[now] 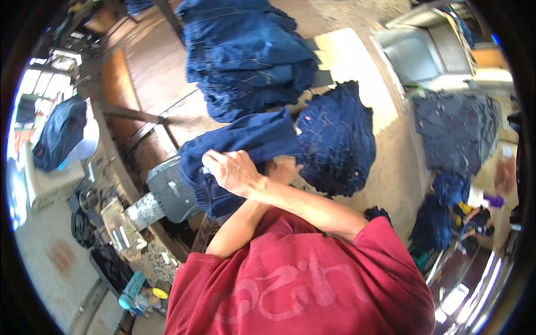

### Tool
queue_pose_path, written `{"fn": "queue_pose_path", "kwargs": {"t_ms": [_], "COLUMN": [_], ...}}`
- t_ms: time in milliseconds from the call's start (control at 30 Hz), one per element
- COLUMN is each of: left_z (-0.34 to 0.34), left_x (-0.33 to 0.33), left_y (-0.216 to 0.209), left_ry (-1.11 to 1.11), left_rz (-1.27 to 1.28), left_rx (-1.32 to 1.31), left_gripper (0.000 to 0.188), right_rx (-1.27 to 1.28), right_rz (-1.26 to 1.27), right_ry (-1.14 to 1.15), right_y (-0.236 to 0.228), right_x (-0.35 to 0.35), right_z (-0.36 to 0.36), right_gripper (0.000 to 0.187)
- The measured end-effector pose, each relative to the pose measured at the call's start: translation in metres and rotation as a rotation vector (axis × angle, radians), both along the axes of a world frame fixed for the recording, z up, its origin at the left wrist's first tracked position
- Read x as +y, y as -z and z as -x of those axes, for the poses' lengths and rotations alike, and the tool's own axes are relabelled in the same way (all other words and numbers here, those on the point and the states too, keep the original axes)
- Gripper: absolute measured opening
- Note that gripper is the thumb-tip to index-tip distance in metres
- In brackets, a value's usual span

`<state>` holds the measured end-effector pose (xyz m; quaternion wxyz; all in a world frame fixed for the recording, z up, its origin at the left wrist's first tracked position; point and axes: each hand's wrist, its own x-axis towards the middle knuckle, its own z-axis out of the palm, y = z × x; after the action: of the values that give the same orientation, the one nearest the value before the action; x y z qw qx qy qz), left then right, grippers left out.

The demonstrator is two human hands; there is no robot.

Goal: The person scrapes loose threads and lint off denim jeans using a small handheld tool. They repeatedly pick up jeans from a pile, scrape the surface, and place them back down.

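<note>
Dark blue jeans [240,137] lie folded in front of me, over the end of a dark grey plate [167,187]. My forearms cross, the right one above the left. My right hand [230,172] has come over to the left side and is closed on the jeans' edge, with a small pale bit showing by its fingertips. My left hand [285,169] is to the right, low against the jeans and partly covered by my right wrist; its grip is not clear. A heap of dark blue denim [338,139] sits just right of the jeans.
A tall stack of folded jeans [245,53] stands ahead. A cluttered bench [125,215] with tools runs along the left, with more denim [61,134] beyond it. At the right are a dark grey cloth pile [458,131] and an open metal box [416,56].
</note>
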<state>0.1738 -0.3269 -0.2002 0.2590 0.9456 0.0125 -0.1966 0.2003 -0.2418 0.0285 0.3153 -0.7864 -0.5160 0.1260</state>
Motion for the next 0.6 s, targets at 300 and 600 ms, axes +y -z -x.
{"fn": "queue_pose_path", "kwargs": {"t_ms": [300,600], "left_z": [0.036,0.148], "left_x": [0.153,0.256], "left_y": [-0.154,-0.192], "left_ry": [-0.387,-0.408], "left_rz": [0.005,-0.278], "left_rx": [-0.368,-0.137], "left_gripper": [0.071,0.097], "right_rx": [0.05,0.383], "right_rz": [-0.074,0.304], "right_ry": [1.019,0.745], "right_y": [-0.089,-0.033], "right_x": [-0.182,-0.217], "right_z": [-0.18,-0.093], "right_gripper": [0.04,0.028]}}
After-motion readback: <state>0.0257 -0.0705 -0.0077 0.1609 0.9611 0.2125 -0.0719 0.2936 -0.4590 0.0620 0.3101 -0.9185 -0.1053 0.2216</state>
